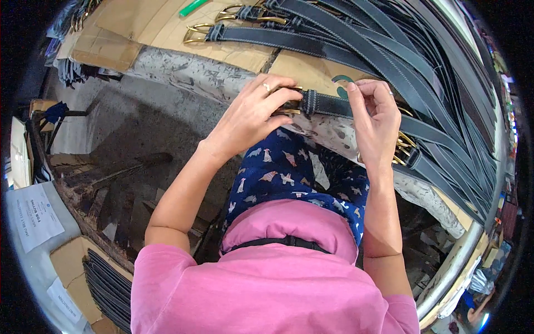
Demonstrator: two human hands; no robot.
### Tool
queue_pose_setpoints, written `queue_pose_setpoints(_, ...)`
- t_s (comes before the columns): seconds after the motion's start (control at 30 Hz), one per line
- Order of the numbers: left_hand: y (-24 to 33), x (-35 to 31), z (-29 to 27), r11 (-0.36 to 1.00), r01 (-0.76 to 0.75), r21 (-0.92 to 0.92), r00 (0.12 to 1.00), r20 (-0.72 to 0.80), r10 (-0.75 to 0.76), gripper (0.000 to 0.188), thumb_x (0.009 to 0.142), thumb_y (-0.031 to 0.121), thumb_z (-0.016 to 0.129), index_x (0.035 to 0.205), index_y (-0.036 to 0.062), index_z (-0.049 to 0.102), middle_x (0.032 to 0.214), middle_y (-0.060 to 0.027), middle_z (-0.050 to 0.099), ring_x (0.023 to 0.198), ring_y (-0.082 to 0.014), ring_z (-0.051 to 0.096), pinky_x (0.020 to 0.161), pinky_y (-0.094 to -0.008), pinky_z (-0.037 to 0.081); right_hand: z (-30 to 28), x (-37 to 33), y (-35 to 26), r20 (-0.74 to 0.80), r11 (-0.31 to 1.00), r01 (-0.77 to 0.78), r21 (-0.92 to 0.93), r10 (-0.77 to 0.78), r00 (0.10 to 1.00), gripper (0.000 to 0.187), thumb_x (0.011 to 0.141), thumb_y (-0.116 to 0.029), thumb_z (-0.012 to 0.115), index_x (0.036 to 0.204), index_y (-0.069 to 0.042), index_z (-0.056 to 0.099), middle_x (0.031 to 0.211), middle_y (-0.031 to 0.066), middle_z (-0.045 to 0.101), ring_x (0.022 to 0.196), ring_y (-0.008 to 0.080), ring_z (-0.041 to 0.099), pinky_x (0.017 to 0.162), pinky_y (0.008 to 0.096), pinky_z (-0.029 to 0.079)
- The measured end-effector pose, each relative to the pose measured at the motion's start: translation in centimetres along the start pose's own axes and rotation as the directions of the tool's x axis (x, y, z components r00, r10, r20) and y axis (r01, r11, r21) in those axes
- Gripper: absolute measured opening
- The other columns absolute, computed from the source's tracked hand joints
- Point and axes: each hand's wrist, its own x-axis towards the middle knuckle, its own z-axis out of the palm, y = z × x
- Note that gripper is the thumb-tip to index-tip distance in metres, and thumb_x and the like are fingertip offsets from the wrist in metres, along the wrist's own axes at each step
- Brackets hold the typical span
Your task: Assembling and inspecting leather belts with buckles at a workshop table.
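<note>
A pink shirt fills the near edge, patterned blue trousers just beyond it. Beyond those runs the cardboard-covered workbench — black belts heaped across its right half. At its near edge, the left hand pinches a black belt's brass buckle — the right hand grips the strap.

Both bare forearms are reaching forward from the lower edge, elbows bent, converging ahead of the torso. The left hand is lying palm down, fingers curled and pressing downward, a ring showing on one finger. The right hand is standing more upright, wrist bent, fingertips pinching together at its top.
</note>
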Motion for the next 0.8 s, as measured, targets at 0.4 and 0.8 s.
queue_pose_setpoints(0.4,-0.7,4.9,-2.8,0.610,0.512,-0.605,0.855,0.292,-0.427,0.020,0.097,0.013,0.062,0.110,0.0002,0.071,0.091,-0.0043,0.070,0.066,-0.0062,0.058,0.062,-0.0216,0.049,0.6,-0.2,-1.0,-0.097,0.952,0.112,0.285,-0.088,0.991,0.011,0.092,-0.005,0.067,0.088,0.003,0.060,0.087,0.0090,0.065,0.077,0.0110,0.058,0.070,0.0251,0.048)
queue_pose_setpoints(0.8,-0.1,6.2,-0.4,0.965,0.132,0.224,0.986,0.072,-0.152,0.029,0.084,0.021,0.070,0.106,0.0028,0.071,0.105,-0.0114,0.062,0.105,-0.0299,0.052,0.094,-0.0398,0.043,2.7,0.5,2.8,-0.009,0.951,-0.153,0.269,0.161,0.987,0.020,0.098,-0.015,0.062,0.087,0.001,0.058,0.066,-0.0008,0.054,0.060,0.0036,0.041,0.052,0.0237,0.034)
